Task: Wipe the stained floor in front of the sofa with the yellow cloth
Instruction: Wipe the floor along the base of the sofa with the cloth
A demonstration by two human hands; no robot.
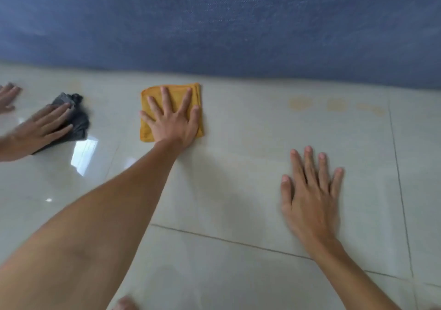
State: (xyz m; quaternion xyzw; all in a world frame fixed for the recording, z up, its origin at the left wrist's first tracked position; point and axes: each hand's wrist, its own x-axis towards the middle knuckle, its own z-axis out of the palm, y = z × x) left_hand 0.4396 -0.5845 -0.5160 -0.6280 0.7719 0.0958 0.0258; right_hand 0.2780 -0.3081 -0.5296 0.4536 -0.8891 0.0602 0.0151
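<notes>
Yellow cloth (152, 128) lies flat under left hand (175, 124).

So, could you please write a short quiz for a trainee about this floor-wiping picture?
1. True or false: the left hand lies flat on the yellow cloth.
2. Where are the stains that show? A) right of the cloth, B) under the right hand, C) on the sofa.
3. Fill in: another person's hand presses a ___ cloth.

Key: 1 true; 2 A; 3 grey.
</notes>
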